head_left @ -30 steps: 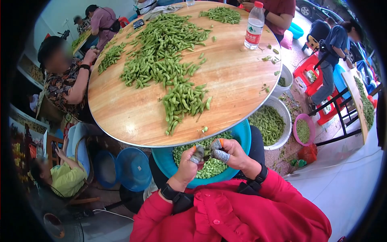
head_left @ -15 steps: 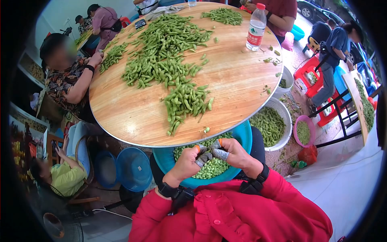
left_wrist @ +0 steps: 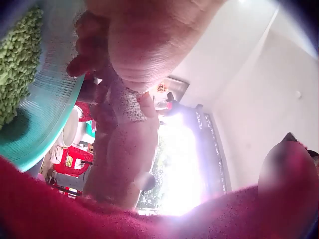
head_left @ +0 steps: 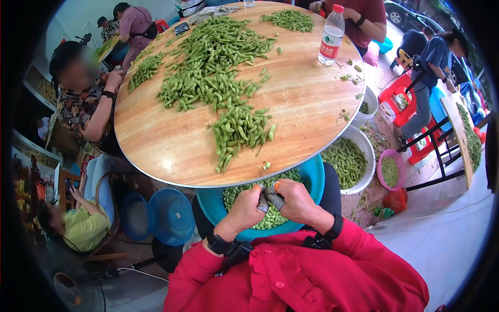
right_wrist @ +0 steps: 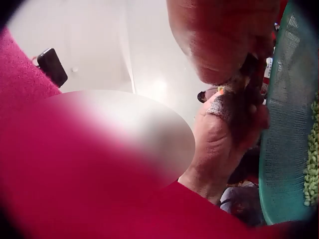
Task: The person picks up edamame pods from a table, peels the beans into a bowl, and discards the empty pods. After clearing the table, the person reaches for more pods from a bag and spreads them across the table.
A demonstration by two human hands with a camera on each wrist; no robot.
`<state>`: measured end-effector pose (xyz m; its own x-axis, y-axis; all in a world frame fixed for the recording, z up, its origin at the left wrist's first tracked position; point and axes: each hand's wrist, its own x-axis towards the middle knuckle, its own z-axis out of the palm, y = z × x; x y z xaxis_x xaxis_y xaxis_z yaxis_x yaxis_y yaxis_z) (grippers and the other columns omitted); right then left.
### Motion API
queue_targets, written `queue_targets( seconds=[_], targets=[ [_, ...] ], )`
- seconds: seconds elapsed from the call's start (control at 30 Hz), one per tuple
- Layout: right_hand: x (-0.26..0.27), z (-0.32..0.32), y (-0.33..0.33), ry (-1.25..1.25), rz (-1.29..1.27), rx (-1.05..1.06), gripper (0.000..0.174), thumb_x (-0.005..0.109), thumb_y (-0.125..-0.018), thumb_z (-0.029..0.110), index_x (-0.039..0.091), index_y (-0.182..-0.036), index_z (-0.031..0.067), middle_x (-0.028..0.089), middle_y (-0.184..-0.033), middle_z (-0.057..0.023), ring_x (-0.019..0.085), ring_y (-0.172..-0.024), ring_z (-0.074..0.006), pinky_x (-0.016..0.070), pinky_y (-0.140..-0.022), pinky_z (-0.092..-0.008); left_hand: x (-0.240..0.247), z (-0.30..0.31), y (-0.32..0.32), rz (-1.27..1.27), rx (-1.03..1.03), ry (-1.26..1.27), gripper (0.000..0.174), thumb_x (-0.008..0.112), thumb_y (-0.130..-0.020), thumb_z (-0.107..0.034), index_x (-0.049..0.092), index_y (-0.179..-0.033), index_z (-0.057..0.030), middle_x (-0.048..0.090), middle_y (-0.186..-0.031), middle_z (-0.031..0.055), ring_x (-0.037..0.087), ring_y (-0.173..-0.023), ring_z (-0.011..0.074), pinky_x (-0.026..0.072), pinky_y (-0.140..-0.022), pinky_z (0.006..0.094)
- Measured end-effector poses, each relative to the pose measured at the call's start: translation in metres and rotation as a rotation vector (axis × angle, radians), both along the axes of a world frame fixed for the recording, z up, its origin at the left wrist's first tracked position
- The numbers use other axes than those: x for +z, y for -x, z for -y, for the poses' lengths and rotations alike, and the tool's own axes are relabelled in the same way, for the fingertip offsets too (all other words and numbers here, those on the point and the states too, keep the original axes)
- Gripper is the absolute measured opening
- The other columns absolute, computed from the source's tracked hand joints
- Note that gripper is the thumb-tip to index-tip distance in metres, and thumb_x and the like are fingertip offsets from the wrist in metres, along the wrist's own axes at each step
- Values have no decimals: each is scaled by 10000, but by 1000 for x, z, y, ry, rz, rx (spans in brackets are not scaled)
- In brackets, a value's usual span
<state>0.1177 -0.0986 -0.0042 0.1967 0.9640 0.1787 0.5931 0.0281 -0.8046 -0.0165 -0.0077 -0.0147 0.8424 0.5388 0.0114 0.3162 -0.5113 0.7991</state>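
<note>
Both bare hands, with grey covers and orange bands on some fingers, meet over a teal basin (head_left: 207, 204) of shelled green beans (head_left: 270, 218). My left hand (head_left: 242, 209) has curled fingers against those of my right hand (head_left: 300, 202), curled too. Whatever lies between the fingertips is hidden. In the left wrist view, my left hand (left_wrist: 149, 40) fills the top and my right hand (left_wrist: 132, 149) faces it. In the right wrist view, my right hand (right_wrist: 224, 40) is above my left hand (right_wrist: 212, 144). Green pods (head_left: 236, 130) lie piled on the round wooden table (head_left: 156, 140).
A water bottle (head_left: 330, 39) stands at the table's right side. To the right on the floor are a white basket (head_left: 369, 174) of pods and a pink basin (head_left: 382, 179). Blue basins (head_left: 172, 216) stand at left. Several people sit or stand around.
My hands have drawn closer together, and their fingers are more curled inward over the basin. The person at the table's left has moved their hands slightly.
</note>
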Motion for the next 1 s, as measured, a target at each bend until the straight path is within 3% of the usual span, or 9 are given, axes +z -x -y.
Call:
queue_targets(
  seconds=[0.27,0.37,0.53,0.57,0.63,0.7,0.77,0.9,1.0],
  targets=[
    [1,-1,3,-69,67,-53,85,541,-588,-25,484,-651,-25,501,-671,-182,509,-679,-375,415,-592,-423,-9,4,-2,96,117,135,200,493,-664,-21,499,-855,36,523,-657,238,518,-666,419,403,-572,456],
    [4,0,2,-51,35,-93,82,554,-607,-16,485,-650,-26,501,-673,-186,507,-674,-377,415,-590,-421,-2,4,-4,200,105,-200,192,503,-660,-18,517,-847,24,544,-712,212,532,-698,394,424,-599,437],
    [0,0,2,-13,-2,-72,86,568,-665,10,491,-664,-31,509,-676,-195,496,-671,-404,413,-583,-414,-3,5,3,62,101,-246,203,515,-679,-8,539,-879,14,568,-745,164,557,-695,328,452,-618,381],
    [1,0,2,-6,-42,-101,85,569,-680,18,503,-685,-35,514,-671,-194,511,-655,-375,414,-578,-400,-5,5,4,76,116,-255,202,514,-689,-4,543,-889,12,573,-737,149,570,-675,299,458,-611,361],
    [3,0,-1,9,-119,-160,92,572,-711,36,525,-727,-42,523,-661,-190,541,-624,-317,417,-567,-371,-2,4,7,178,200,-3,193,502,-718,0,546,-906,9,576,-736,115,567,-648,217,456,-598,314],
    [-3,0,-9,109,-290,-148,90,571,-755,47,559,-787,-36,562,-699,-96,515,-630,-181,416,-570,-304,-4,-2,11,272,248,207,177,502,-771,-15,545,-941,5,571,-718,52,529,-626,89,436,-577,240],
    [-2,2,-15,170,-492,-103,158,549,-831,115,582,-887,-28,574,-781,14,472,-693,-56,414,-612,-237,0,2,13,224,178,224,184,523,-778,-48,538,-952,9,571,-703,75,546,-613,139,441,-571,264],
    [-19,1,-15,178,-797,-107,147,528,-822,101,576,-871,-30,552,-722,19,438,-685,-50,395,-601,-235,-8,9,15,102,31,-51,173,565,-792,-88,532,-934,6,587,-716,116,574,-639,188,444,-578,280],
    [-5,2,-12,236,-890,-62,153,523,-828,106,572,-902,-19,549,-762,23,437,-714,-43,385,-620,-217,-12,7,15,82,52,-74,179,577,-772,-90,527,-910,13,573,-697,152,573,-628,297,443,-554,331]
  ],
)
